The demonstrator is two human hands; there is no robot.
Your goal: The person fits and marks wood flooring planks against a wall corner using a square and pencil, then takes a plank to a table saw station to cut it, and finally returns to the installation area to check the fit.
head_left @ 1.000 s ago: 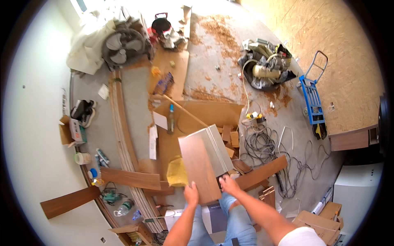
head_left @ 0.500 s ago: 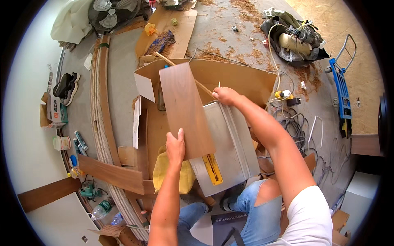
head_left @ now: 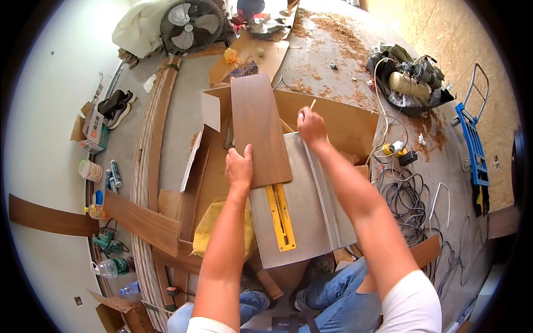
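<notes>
My left hand [head_left: 240, 165] grips the left edge of a brown wooden plank [head_left: 256, 127], which lies over the far part of a grey metal table saw top [head_left: 300, 222]. A yellow slotted insert [head_left: 280, 216] shows below the plank's near end. My right hand [head_left: 312, 126] is closed around a thin pale stick [head_left: 313, 104], right of the plank and just above a metal rail [head_left: 325, 205] on the saw top. A yellow cloth or bag [head_left: 216, 227] lies beside the saw's left side, and an open cardboard box [head_left: 338, 119] is behind it.
Long bundled boards [head_left: 155, 139] and loose planks [head_left: 141, 222] lie left, beside bottles [head_left: 114, 267] and shoes [head_left: 116, 105]. A compressor [head_left: 411, 83], coiled cables [head_left: 405, 205] and a blue hand truck [head_left: 472, 150] are right. A fan [head_left: 189, 25] stands behind, near scattered wood shavings [head_left: 338, 28].
My right hand has moved forward from the saw's near side and now shows the pale stick. The plank has shifted away from me along the saw top, exposing more of the yellow insert.
</notes>
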